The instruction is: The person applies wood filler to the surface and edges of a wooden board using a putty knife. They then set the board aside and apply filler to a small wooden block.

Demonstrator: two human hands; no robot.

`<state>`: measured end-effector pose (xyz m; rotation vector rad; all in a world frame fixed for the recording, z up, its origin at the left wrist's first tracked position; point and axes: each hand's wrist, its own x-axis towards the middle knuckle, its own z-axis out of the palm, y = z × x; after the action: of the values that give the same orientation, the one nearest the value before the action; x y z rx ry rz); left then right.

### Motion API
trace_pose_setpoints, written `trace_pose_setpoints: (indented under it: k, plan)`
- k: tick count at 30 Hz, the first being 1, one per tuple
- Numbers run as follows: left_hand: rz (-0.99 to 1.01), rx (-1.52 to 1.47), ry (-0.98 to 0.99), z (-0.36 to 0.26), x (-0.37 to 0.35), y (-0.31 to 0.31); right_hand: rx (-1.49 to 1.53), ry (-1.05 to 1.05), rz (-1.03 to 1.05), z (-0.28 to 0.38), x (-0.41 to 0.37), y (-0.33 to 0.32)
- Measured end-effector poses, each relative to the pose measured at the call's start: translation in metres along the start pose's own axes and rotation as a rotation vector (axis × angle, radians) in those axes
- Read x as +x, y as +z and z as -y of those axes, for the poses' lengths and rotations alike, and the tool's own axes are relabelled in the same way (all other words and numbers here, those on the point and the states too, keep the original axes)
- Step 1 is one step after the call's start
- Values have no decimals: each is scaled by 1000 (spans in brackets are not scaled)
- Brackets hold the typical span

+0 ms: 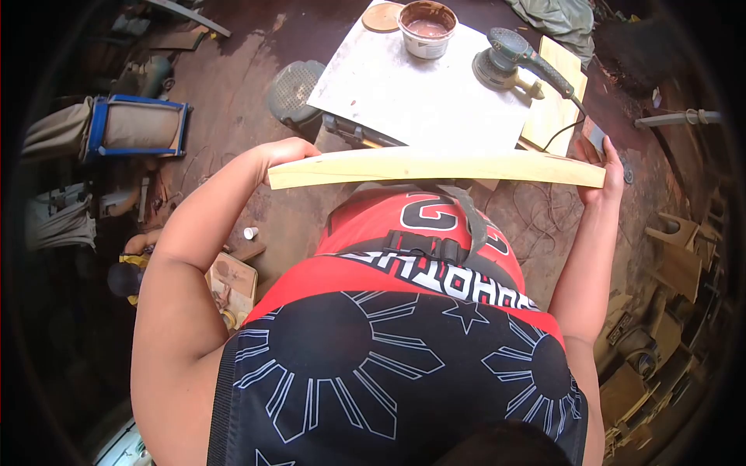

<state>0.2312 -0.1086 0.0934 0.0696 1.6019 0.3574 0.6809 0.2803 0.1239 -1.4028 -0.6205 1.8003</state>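
In the head view, a curved wood strip is held up in front of the lap, crosswise, by the near edge of the white table. The left hand grips one end, its fingertips mostly hidden behind the wood; the right hand supports the other end between thumb and fingers, and a small grey-faced block shows at its fingers, though whether that hand grips the block too I cannot tell. As for how far things have got, the strip looks already cut to its long curve, and the side facing up is pale and bare – no coating shows on it. Whether its edges and underside are smooth cannot be judged from here. The sander rests on the table, out of the hands, its cord trailing off beside a pale board. At the far edge are an open tub of brown stuff and a round lid. The stained floor holds a stool, a blue-framed chair and a white cup. Another person is low at the left – scrap wood is heaped at the right.
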Motion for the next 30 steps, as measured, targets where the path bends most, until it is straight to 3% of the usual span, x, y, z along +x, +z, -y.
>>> trace_pose_setpoints:
  k: [4, 6, 8, 14, 21, 24, 27, 30]
  plan:
    - [57, 102, -54, 2, 5, -8, -11, 45, -24, -7, 14, 2]
    - [50, 210, -32, -5, 1, -5, 32, 125, 143, -17, 51, -23]
    - [40, 274, -12, -8, 6, -3, 54, 32, 8, -18, 18, 5]
    - [6, 247, -58, -13, 5, -8, 49, 34, -10, -34, 22, 5]
    - [78, 48, -120, -7, 27, -22, 95, -3, 53, -45, 40, 0]
    - [303, -284, -116, 4, 45, -44, 79, -46, 2, -43, 25, 11]
    - [120, -482, 30, 27, 40, -31, 60, -79, -31, -42, 25, 14]
    - [-122, -421, 283, 54, 30, -18, 70, -83, -48, -45, 31, 9]
